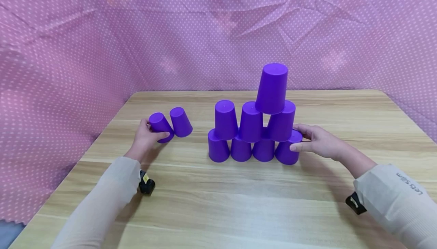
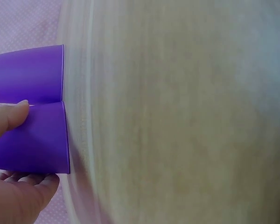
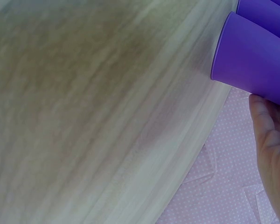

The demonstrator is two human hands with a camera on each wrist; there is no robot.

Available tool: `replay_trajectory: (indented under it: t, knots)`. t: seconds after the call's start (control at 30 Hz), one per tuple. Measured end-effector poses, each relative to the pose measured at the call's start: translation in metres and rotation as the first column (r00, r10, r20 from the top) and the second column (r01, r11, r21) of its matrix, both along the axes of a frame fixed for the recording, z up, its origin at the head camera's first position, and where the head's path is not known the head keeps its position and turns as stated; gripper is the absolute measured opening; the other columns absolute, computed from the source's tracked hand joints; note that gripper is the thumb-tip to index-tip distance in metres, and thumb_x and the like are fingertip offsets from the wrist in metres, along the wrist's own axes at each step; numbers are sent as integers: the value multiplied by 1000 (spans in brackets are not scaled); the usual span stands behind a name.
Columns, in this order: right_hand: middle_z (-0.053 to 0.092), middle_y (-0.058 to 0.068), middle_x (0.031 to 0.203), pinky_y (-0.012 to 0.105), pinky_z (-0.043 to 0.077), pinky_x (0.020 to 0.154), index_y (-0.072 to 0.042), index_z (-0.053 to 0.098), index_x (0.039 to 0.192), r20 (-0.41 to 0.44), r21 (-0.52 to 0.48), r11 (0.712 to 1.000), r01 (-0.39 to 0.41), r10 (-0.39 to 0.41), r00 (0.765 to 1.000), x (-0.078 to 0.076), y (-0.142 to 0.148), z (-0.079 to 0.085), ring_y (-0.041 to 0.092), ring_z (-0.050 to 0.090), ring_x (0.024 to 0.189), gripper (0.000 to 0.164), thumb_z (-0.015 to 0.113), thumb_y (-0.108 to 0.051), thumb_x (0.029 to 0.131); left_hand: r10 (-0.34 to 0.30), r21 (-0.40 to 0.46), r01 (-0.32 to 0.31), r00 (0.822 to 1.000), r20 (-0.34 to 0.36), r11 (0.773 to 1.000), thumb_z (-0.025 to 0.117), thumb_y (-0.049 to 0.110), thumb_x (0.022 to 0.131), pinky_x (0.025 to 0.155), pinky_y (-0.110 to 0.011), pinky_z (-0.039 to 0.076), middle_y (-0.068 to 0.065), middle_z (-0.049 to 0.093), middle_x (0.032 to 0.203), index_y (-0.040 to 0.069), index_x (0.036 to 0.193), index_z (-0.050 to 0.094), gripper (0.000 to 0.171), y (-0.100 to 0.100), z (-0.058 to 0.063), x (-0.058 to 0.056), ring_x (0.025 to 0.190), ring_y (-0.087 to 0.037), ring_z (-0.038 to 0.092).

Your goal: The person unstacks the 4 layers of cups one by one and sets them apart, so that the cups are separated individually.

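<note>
My left hand grips an upside-down purple cup at the table's left side, thumb on its near side and fingers on the other, as the left wrist view also shows. Touching that cup is a second purple cup. To the right, more purple cups stand stacked upside down: several in the bottom row, three in the middle and one top cup over the right pair. My right hand holds the rightmost bottom cup at its right side, its thumb in front; its other fingertips are partly hidden.
Everything stands on a wood-grain table. Pink dotted cloth hangs behind it and down the left side. A small black device sits at my left wrist, another at my right wrist.
</note>
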State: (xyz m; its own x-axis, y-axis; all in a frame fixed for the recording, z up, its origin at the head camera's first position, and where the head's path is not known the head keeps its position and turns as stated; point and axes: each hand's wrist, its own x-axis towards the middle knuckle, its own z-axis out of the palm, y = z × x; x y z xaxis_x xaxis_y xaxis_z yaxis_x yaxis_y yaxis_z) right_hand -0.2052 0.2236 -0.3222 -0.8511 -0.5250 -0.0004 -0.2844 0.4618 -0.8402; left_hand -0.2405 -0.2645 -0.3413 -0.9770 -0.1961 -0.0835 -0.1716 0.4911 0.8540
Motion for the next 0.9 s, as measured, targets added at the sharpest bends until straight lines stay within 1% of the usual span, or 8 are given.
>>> replay_trajectory:
  t: [0.23,0.33,0.4,0.53,0.73,0.9]
  knots:
    - [59,17,119,19,48,87,4,43,131,-3,11,1000,6,-6,1000,2,1,0,1,56,103,53,63,-17,88,-5,33,6,1000,-7,999,71,8,79,111,-46,28,-26,33,143,0,138,19,79,2,2,0,131,-38,34]
    - [59,17,119,20,48,87,4,44,131,-6,13,1000,5,-5,1000,2,1,0,2,56,103,52,63,-17,88,-13,45,15,999,-40,999,69,9,80,111,-46,29,-25,33,142,0,139,18,79,1,5,0,131,-37,35]
    - [59,17,119,20,48,87,4,44,130,-9,12,1000,3,-3,1000,1,0,0,2,56,103,51,63,-17,88,-20,61,25,997,-74,998,69,8,81,110,-45,31,-25,35,141,-1,138,19,77,0,9,0,130,-36,36]
    - [60,17,118,20,48,87,4,45,130,-13,13,1000,2,-2,1000,0,0,0,2,56,103,51,63,-17,88,-19,68,29,990,-139,997,68,7,81,110,-43,32,-23,37,138,-2,135,25,70,-1,20,-1,129,-35,37]
    - [60,17,118,20,48,87,4,44,130,-6,16,1000,3,-3,1000,-1,-1,0,3,57,102,52,64,-17,88,-10,42,19,980,-199,999,70,10,80,114,-38,25,-17,35,144,-3,133,29,68,3,41,-3,136,-29,29]
    - [61,16,116,21,49,86,4,45,130,-10,16,1000,8,-8,1000,-2,-2,0,4,57,101,51,64,-17,87,-21,52,35,968,-249,998,71,10,80,113,-35,27,-17,36,144,-4,131,31,66,11,55,-5,135,-28,32]
